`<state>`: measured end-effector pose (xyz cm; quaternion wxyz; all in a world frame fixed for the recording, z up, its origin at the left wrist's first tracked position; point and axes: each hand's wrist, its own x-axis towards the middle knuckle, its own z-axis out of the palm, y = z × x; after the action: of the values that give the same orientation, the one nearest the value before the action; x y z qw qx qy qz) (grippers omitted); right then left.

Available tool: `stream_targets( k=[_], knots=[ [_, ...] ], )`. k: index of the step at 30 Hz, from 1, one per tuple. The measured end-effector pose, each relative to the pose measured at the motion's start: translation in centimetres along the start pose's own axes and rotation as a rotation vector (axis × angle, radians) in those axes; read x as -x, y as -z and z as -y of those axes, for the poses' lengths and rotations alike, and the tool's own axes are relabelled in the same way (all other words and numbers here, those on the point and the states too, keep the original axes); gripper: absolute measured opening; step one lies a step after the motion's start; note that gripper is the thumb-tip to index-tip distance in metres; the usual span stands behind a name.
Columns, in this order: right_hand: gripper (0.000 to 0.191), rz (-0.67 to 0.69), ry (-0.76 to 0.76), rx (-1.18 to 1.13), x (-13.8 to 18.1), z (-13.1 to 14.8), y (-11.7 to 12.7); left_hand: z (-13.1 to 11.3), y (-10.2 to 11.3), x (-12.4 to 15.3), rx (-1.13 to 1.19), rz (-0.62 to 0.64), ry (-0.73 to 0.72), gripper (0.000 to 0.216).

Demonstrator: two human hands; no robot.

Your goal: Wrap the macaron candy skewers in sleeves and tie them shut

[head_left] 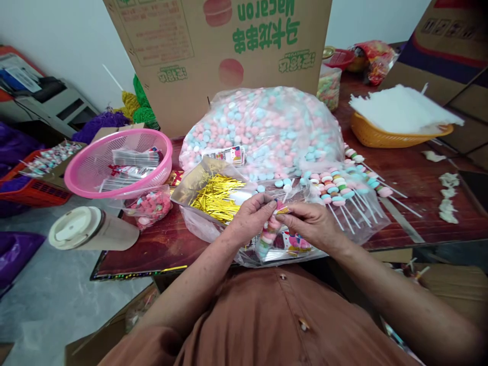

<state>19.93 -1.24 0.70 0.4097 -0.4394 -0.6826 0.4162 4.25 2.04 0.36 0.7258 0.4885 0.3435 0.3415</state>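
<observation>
At the near edge of the table [147, 251], directly before the worker, a wrapped stick of sweets [268, 235] is held above printed packets [301, 243]. It slants, lower end toward the near left, top end between both hands. Left hand [249, 216]: thumb and fingers pinched together on the gathered top of the wrapper, apparently to keep the neck closed and steady. Right hand [310, 221]: thumb and forefinger pressed together on a gold tie [282, 210] at that same neck. The fingertips nearly meet, probably because the tie is short. Whether it is wound round, I cannot tell from where I stand.

Supply layout: an open bag [186, 189] of gold ties [219, 198] lies just left of the hands, a position that seems chosen for short reach. Skewers of sweets [335, 185] lie to the right, white sticks pointing mostly near right, which would present the handles first. On the far side, a large clear bag of pink and blue sweets [263, 132] sits before a cardboard box [202, 46], which may serve as a backstop. Farther left, a pink basket [86, 165] contains flat packets [135, 158]; its walls presumably stop them sliding.
</observation>
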Motion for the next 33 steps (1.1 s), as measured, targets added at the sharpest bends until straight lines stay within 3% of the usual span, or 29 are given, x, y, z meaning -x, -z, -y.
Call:
stream_targets(
  k=[2,5,8,13,15,20,23,29,31,33],
  knots=[
    [0.019,-0.052,0.004,-0.006,0.1,-0.2,-0.2,0.0,0.2,-0.1,0.014,-0.022,-0.029,0.026],
    [0.020,0.012,-0.042,0.031,-0.2,-0.2,0.3,0.1,0.3,-0.2,-0.005,-0.034,-0.100,0.029],
    [0.017,0.077,0.057,0.229,-0.7,0.7,1.1,0.2,0.2,-0.3,-0.050,-0.074,-0.171,0.031],
    [0.013,-0.024,0.166,0.331,-1.0,1.9,1.1,0.4,-0.6,-0.1,-0.058,-0.142,-0.181,0.030],
    [0.011,-0.093,0.165,0.302,-0.9,1.7,0.8,0.3,-0.7,0.0,-0.012,-0.136,-0.151,0.030],
    [0.009,-0.250,0.062,0.236,-0.2,0.9,-0.2,-0.2,0.2,0.2,0.132,0.074,0.034,0.035],
    [0.006,-0.282,0.102,0.262,0.1,0.7,-0.8,-0.7,0.7,0.2,0.101,0.070,0.076,0.030],
    [0.039,-0.326,-0.131,-0.255,-0.4,1.1,-1.9,-1.3,0.5,0.3,-0.104,0.069,0.016,0.023],
    [0.046,-0.360,-0.129,-0.266,-0.4,1.0,-2.1,-1.0,0.1,0.2,-0.096,0.010,-0.016,0.023],
    [0.047,-0.379,-0.042,-0.083,-0.1,0.6,-2.3,-0.4,-0.3,0.1,-0.100,-0.070,-0.049,0.022]
  ],
)
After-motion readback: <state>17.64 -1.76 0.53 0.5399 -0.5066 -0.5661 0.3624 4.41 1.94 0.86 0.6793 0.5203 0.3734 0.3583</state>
